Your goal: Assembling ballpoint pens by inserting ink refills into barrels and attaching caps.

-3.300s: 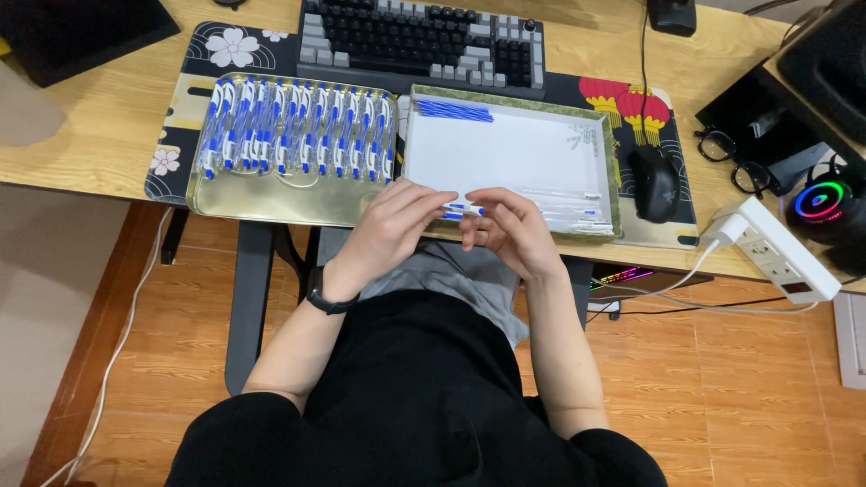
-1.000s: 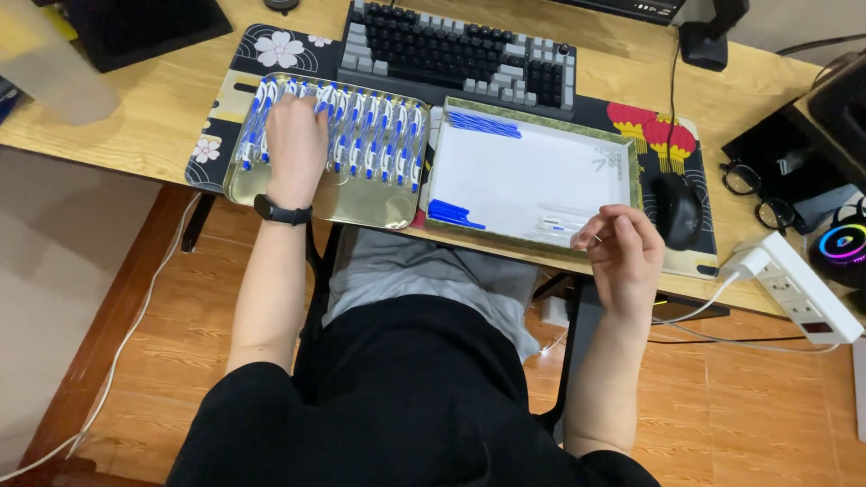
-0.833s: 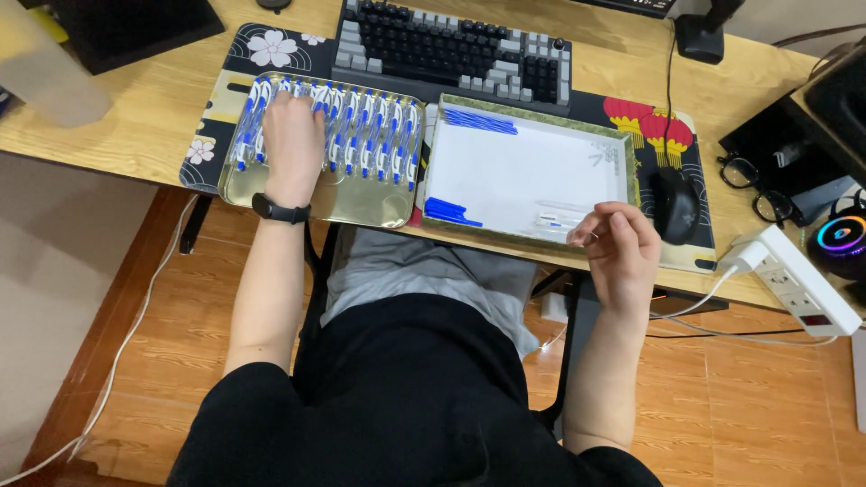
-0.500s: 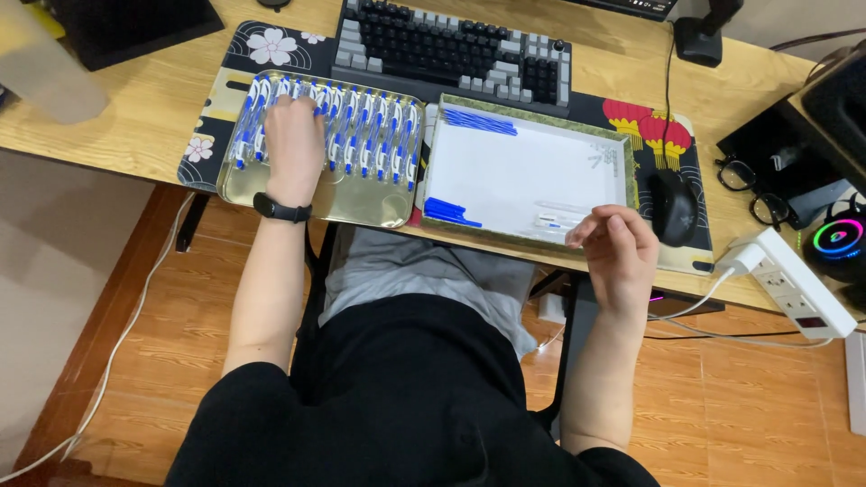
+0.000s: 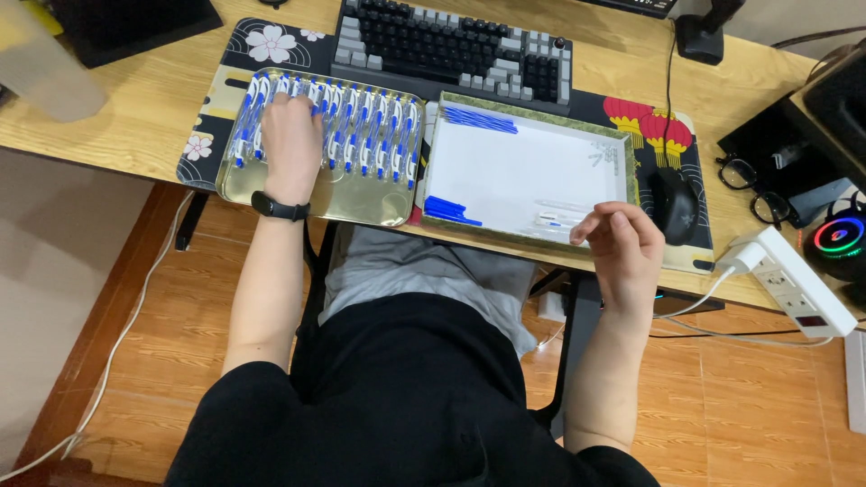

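- A dark keyboard (image 5: 456, 45) with grey side keys sits at the back of the wooden counter (image 5: 153, 99).
- A black desk mat (image 5: 275, 41) with white flowers and red lanterns lies under the keyboard.
- A black mouse (image 5: 673, 203) rests on the mat's right end.
- Black-framed glasses (image 5: 753, 185) lie right of the mouse.
- A white power strip (image 5: 794, 284) sits at the counter's near right edge, beside a round speaker (image 5: 839, 239) with a glowing ring.

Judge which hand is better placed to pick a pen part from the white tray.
Right. The right hand hovers at the white tray's near edge, beside the clear parts there. The left hand rests on the pens in the gold tray.
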